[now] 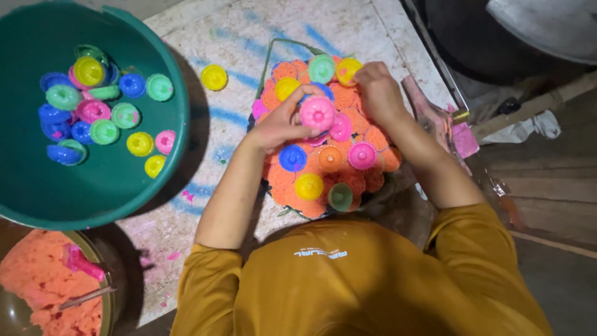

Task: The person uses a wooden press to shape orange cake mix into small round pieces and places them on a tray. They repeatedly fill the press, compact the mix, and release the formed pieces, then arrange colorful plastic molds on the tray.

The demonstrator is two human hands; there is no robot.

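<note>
Two basins stand on the counter [249, 37]: a big green tub [93, 199] of coloured moulds, and a smaller tray [292, 208] heaped with orange cakes [348, 99]. The left hand [280, 124] clasps a pink mould [318, 112] on that heap; the right hand [377, 90] pinches a yellow mould [346, 70] at its far edge.

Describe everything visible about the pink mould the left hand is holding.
The pink mould is a small round plastic-looking cup with a scalloped, flower-like rim and a raised centre, dusted with pale specks. It faces the camera, held at its edge by the fingers of the left hand. It sits above the orange pile, among other coloured moulds; whether it rests on the pile cannot be told. The right hand does not touch it.
</note>
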